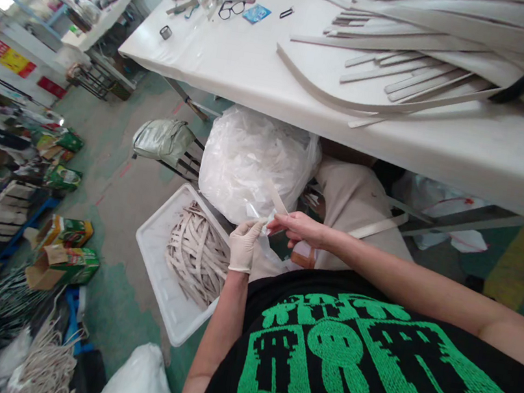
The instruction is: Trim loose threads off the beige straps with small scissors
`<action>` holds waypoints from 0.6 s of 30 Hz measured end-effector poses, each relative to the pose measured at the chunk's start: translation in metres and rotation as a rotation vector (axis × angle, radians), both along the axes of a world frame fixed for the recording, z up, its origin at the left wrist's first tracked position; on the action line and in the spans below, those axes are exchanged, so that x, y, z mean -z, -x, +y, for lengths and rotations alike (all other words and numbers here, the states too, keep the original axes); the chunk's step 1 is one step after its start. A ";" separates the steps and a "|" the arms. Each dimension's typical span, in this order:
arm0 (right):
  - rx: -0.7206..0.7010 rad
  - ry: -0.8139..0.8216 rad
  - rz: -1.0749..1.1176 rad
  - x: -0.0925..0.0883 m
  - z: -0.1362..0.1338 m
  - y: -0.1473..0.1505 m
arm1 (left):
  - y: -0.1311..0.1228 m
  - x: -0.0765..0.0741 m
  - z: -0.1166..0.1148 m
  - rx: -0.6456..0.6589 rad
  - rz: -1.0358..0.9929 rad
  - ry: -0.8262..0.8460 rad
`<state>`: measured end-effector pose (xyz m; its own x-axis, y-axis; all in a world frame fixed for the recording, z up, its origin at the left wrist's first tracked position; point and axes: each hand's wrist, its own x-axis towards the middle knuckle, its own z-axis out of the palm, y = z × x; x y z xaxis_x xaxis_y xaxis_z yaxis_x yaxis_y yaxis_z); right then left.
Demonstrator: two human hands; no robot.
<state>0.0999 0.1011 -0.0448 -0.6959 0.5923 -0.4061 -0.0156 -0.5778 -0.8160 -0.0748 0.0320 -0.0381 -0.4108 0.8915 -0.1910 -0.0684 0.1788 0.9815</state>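
My left hand (244, 243), in a whitish glove, is closed in a pinch close to the fingertips of my right hand. What it grips is too small to make out; a bit of clear plastic shows by the fingers. My bare right hand (301, 229) is closed on a flat beige strap (277, 197), whose end sticks up past the fingers. Both hands are low over my lap, in front of a large clear plastic bag (258, 156) of whitish material. Another length of beige strap (378, 227) lies across my leg.
Left of my legs, a white plastic bin (157, 273) holds a coil of beige strapping (197, 252). Many flat straps (413, 42) lie on the white table (241, 69), with glasses (231, 9) and small buckles. A padded stool (162, 140) stands behind the bin.
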 end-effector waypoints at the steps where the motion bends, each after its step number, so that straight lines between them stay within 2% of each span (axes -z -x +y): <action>1: 0.021 0.046 0.003 -0.001 0.000 0.007 | 0.000 0.001 -0.001 0.003 -0.002 -0.012; 4: 0.134 0.105 -0.029 -0.005 0.000 0.020 | 0.004 0.002 -0.003 -0.013 -0.069 -0.041; 9: 0.271 0.043 -0.121 -0.011 0.003 0.024 | 0.008 0.001 -0.005 -0.110 -0.306 -0.078; 14: 0.232 -0.019 -0.103 -0.010 0.003 0.020 | 0.013 0.004 0.006 -0.083 -0.346 -0.054; 18: 0.113 -0.069 -0.018 -0.009 0.004 0.024 | 0.017 0.000 0.035 -0.098 -0.315 -0.120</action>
